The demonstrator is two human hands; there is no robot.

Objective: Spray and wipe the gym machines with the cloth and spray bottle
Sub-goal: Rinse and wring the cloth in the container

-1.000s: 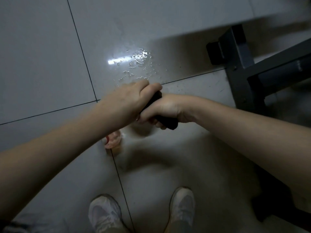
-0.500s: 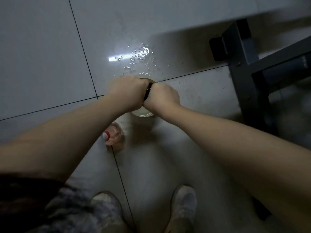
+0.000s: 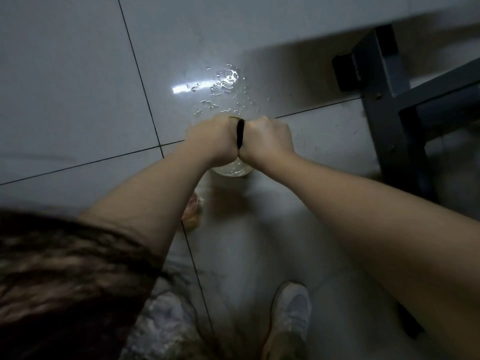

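Cloth (image 3: 240, 133), apparently, sits gripped between left hand (image 3: 211, 141) and right hand (image 3: 268, 139).

Water droplets (image 3: 223, 84) on grey floor tiles (image 3: 65, 87); white shoe (image 3: 292, 307)

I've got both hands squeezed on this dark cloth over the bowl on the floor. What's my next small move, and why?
Probably twist the cloth once over the bowl before lifting it. Both the left hand and right hand grip it above the bowl, and a puddle lies on the tiles beyond, so drips seem best caught there.
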